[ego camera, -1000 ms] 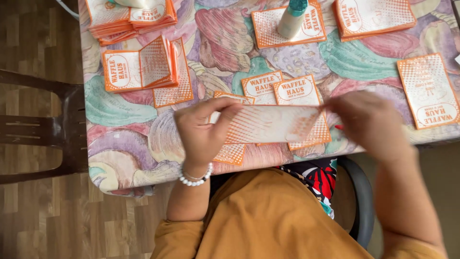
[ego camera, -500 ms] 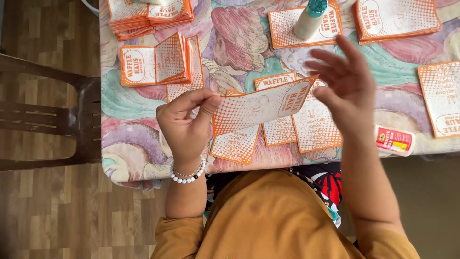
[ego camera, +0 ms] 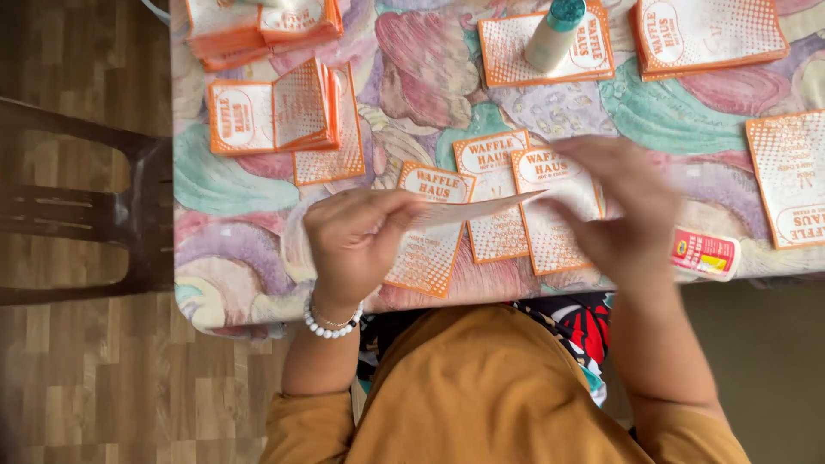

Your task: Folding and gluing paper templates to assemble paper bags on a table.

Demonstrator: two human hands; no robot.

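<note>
My left hand (ego camera: 361, 241), with a white bead bracelet at the wrist, pinches the left end of a flat orange-and-white paper bag (ego camera: 477, 209). The bag is held level just above the table and shows edge-on. My right hand (ego camera: 623, 215) is blurred by motion at the bag's right end, fingers stretched out. I cannot tell if it grips the bag. Under the hands, three more printed bags (ego camera: 494, 185) lie side by side on the flowered tablecloth (ego camera: 412, 94).
A red-and-yellow glue stick (ego camera: 705, 254) lies near the table's front edge at the right. A white bottle with a teal cap (ego camera: 554, 34) stands on a bag at the back. Stacks of bags (ego camera: 279, 116) sit left, back left and back right. A dark chair (ego camera: 94, 206) stands left.
The held bag has tipped from tilted, with its printed face showing, to level and edge-on. My right hand has dropped from open above the bag to its right end.
</note>
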